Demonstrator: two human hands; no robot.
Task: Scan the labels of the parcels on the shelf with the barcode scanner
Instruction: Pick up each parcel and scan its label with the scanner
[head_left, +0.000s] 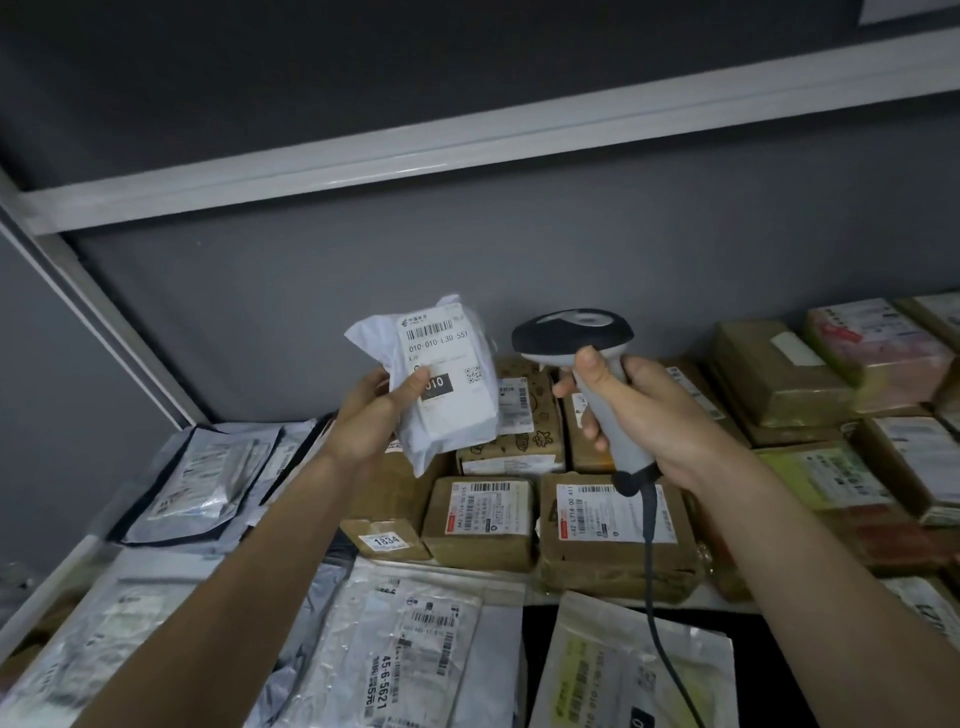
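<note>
Grey wall panels back a white-framed shelf (644, 601) loaded with parcels: brown boxes (613, 530) along the rear and middle, flat plastic mailers (395, 654) toward the front edge and left corner.

Hands: the left hand (374, 410) grips a white soft parcel (447, 379) from below and behind, thumb pressed on the face of its label (441, 358), and holds it raised above the shelf, tilted back with the label toward the camera. The right hand (639, 410) is clamped round the handle of the scanner (582, 338), thumb along the neck; the index finger curls in front of the handle, though contact with the trigger cannot be confirmed. The cable (652, 561) hangs from the handle base across the boxes.

Step in hand, as judged: reading the raised parcel's label. The scanner head sits just beside the parcel's right edge and appears aimed forward, not at the label.

Procedure:
1. Rotate the right wrist inward until the scan window faces the top barcode.
2. Slide the left thumb clear; it covers printed text and a dark patch, but not the top barcode.
3. Flatten the label; the soft wrapping creases.
4. Hold both hands steady, with some gap between them.
5. Keep the cable slack so it does not drag the boxes.
</note>
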